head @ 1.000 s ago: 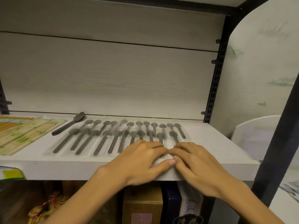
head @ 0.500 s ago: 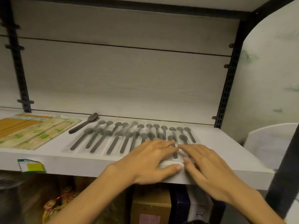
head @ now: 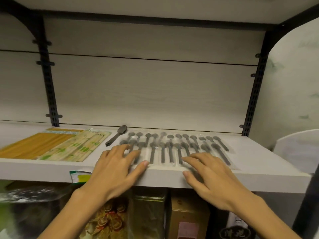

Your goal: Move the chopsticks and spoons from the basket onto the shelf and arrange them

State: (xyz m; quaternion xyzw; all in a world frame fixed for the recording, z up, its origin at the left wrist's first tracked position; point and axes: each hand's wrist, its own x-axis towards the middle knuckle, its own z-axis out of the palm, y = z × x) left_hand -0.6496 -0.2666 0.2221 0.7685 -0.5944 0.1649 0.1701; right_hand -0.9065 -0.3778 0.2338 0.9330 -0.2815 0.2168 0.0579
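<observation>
Along the front edge of the shelf, the left hand and right hand lie flat, fingers spread on the wrapped spoons. Those slick sleeves reach the lip, so a careless sweep could slide them off. Farther left, the chopsticks lie well apart.

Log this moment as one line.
left hand flat on wrapped spoons | right hand flat beside | chopsticks left on shelf

Probably a shop, slotted-rail display shelf, price label, packaged spoons, boxed stock below
</observation>
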